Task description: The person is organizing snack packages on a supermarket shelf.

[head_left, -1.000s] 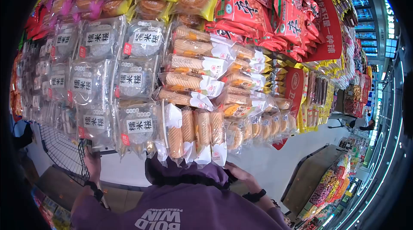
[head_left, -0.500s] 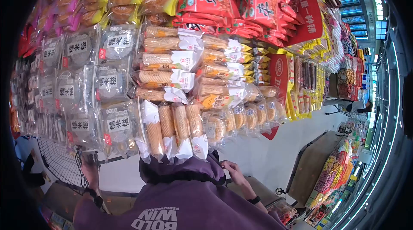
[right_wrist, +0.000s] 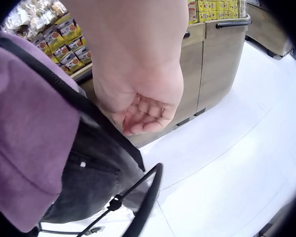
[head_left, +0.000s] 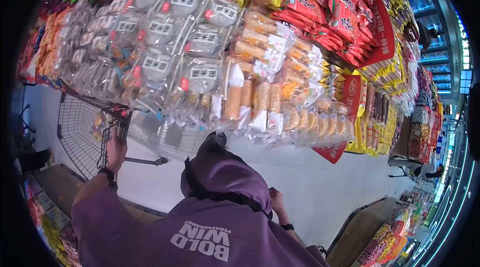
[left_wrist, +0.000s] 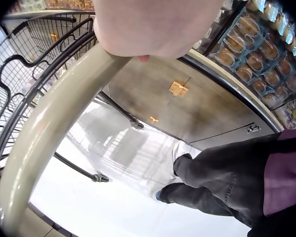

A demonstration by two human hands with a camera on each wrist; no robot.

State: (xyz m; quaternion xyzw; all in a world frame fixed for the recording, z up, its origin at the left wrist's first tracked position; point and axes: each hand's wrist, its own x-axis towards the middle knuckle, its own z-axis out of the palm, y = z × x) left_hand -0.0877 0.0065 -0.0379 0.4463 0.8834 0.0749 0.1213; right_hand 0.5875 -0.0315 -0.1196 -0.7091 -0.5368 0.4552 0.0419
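Observation:
My left hand (head_left: pixel 116 149) grips the handle of a black wire shopping cart (head_left: pixel 75 132) at the left of the head view. In the left wrist view the heel of that hand (left_wrist: pixel 158 24) lies over the thick beige handle (left_wrist: pixel 44 128), and its fingers are mostly hidden. My right hand (head_left: pixel 276 199) hangs beside the purple hooded top (head_left: pixel 220 217). Seen from the right wrist, this hand (right_wrist: pixel 148 113) has loosely curled fingers with nothing in them, near the dark trousers (right_wrist: pixel 89 173).
A snack display fills the front, with clear packs of round cakes (head_left: pixel 202 74), wrapped biscuit rolls (head_left: pixel 260 99) and red packets (head_left: pixel 345 22). A wooden display stand (head_left: pixel 360 222) is at the lower right. A black cable loop (right_wrist: pixel 150 192) hangs by the right leg.
The head view has swung left, so the display sits farther right and higher and more of the cart shows. The left hand stays on the handle; the right hand hangs by the body.

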